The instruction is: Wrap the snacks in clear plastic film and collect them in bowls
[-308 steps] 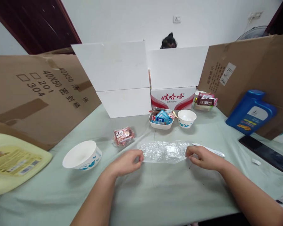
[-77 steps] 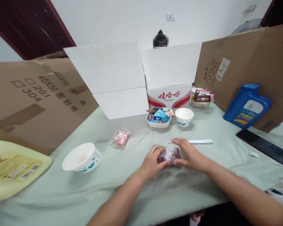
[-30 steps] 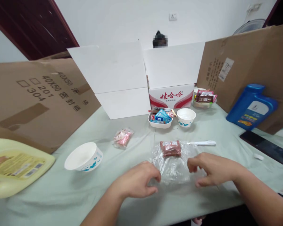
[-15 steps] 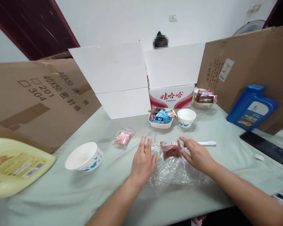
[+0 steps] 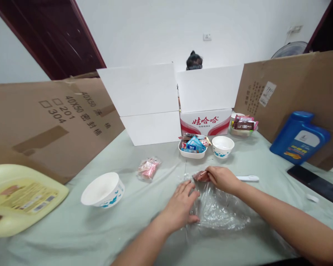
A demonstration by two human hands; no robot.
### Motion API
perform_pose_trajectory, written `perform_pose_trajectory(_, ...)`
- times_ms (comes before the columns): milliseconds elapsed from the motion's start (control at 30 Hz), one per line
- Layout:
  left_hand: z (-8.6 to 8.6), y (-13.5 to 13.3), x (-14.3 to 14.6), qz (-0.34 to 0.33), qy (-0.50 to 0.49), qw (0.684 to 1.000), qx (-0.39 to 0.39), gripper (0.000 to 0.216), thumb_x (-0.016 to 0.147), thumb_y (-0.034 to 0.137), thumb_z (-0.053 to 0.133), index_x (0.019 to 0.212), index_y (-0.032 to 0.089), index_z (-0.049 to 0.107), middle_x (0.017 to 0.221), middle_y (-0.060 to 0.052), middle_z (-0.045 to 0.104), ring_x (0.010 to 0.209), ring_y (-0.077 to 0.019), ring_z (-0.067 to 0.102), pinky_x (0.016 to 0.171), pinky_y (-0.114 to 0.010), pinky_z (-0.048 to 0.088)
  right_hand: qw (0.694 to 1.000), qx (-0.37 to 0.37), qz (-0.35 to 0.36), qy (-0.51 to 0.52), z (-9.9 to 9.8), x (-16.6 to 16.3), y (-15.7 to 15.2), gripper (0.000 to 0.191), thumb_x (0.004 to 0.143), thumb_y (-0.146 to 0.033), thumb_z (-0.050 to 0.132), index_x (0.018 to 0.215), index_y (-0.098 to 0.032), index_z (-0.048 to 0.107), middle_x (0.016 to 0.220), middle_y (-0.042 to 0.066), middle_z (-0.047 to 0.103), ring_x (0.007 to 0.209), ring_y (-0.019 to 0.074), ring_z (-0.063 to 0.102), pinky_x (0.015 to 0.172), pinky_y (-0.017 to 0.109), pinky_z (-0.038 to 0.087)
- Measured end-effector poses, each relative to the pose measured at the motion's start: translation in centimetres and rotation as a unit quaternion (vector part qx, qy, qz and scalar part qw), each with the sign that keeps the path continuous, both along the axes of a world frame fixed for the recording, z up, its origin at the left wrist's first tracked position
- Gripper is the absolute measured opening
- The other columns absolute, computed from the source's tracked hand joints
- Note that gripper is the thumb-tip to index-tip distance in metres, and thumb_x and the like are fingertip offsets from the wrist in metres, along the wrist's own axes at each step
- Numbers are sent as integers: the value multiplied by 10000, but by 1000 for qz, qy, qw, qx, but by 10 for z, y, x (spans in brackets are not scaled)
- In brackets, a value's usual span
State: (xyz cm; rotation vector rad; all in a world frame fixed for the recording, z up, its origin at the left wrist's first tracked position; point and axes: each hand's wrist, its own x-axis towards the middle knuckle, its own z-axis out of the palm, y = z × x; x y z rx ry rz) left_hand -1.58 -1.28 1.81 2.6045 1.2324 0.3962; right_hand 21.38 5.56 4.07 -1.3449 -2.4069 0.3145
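Note:
My right hand [image 5: 222, 179] is closed on the right end of a small brown-red wrapped snack packet [image 5: 201, 176], partly covered by the fingers. Under and in front of it spreads a crumpled clear plastic bag [image 5: 222, 212]. With fingers apart, my left hand [image 5: 183, 205] rests on the bag's left side, thumb and fingers spread over the plastic. A pink packet in clear wrap [image 5: 149, 168] lies to the left, beyond my left hand. Behind my right hand, a white plastic handle [image 5: 248, 178] pokes out on the cloth.
White bowls with blue leaves stand left [image 5: 102, 190] and back [image 5: 222, 146]. A dish of packets [image 5: 192, 154] and another bowl of snacks [image 5: 244, 129] sit behind. Yellow jug [image 5: 24, 201], blue bottle [image 5: 299, 138] and phone [image 5: 316, 186] flank the table. Cardboard panels surround it; a person's head [image 5: 194, 60] shows beyond.
My right hand has moved left and closed on the brown-red packet, which is now tilted. My left hand has come down onto the plastic bag. The view has shifted slightly.

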Motion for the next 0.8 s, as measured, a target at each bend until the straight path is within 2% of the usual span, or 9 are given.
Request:
perform_pose_trajectory(100, -3, 2, -6, 26, 9, 998, -54, 983, 515, 495, 871, 1366, 261, 438, 1500, -177, 327, 1415, -433, 205, 1080, -641, 278, 997, 11, -65, 27, 15, 3, 27, 233, 888, -204, 422, 862, -176, 652, 794, 60, 714, 726, 194, 651, 668, 280, 465)
perform_pose_trajectory(167, -3, 2, -8, 36, 22, 996, -81, 1031, 529, 572, 831, 1412, 258, 400, 1522, -189, 299, 1422, -442, 177, 1089, -655, 244, 992, 28, -112, 54, 32, 7, 51, 278, 894, -200, 374, 890, -177, 651, 800, 54, 713, 730, 189, 646, 656, 271, 468)
perform_pose_trajectory(300, 1, 3, -7, 47, 53, 993, -94, 1025, 528, 621, 804, 1401, 224, 440, 1515, -211, 313, 1417, -458, 173, 1092, -666, 210, 970, 82, -204, 102, 73, 5, 104, 419, 944, -217, 227, 1090, -146, 614, 975, 94, 706, 872, 205, 641, 749, 295, 475)
perform_pose_trajectory(400, 0, 3, -6, 43, 65, 993, -94, 1021, 554, 670, 762, 1412, 230, 426, 1532, -200, 287, 1423, -450, 160, 1099, -658, 193, 959, 97, -245, 107, 92, -10, 137, 394, 945, -242, 280, 1148, -157, 607, 1073, 108, 690, 1003, 226, 618, 834, 304, 451)
perform_pose_trajectory(533, -4, 3, -8, 36, 83, 991, -98, 1019, 606, 733, 681, 1444, 244, 372, 1562, -171, 230, 1440, -424, 113, 1126, -624, 159, 957, 67, -267, 87, 93, -33, 165, 357, 916, -236, 372, 1120, -168, 657, 1083, 117, 698, 1001, 234, 627, 830, 291, 443)
perform_pose_trajectory(667, -7, 5, -8, 31, 86, 991, -98, 1015, 618, 745, 660, 1450, 249, 356, 1566, -162, 222, 1442, -423, 104, 1127, -624, 150, 967, 19, -245, 60, 86, -41, 181, 275, 859, -222, 482, 992, -179, 718, 1008, 82, 726, 921, 206, 645, 773, 251, 442)
perform_pose_trajectory(733, -8, 5, -8, 31, 87, 991, -97, 1024, 615, 757, 650, 1451, 245, 354, 1563, -164, 228, 1440, -427, 104, 1125, -629, 145, 973, 1, -224, 48, 87, -41, 185, 214, 839, -264, 548, 929, -194, 729, 938, 52, 736, 865, 189, 649, 729, 234, 437)
perform_pose_trajectory(800, -9, 6, -8, 31, 88, 991, -96, 1029, 614, 769, 637, 1450, 239, 356, 1562, -169, 231, 1438, -431, 106, 1124, -633, 142, 975, -1, -219, 43, 92, -39, 186, 247, 854, -355, 561, 937, -186, 722, 917, 60, 734, 845, 194, 647, 709, 244, 434)
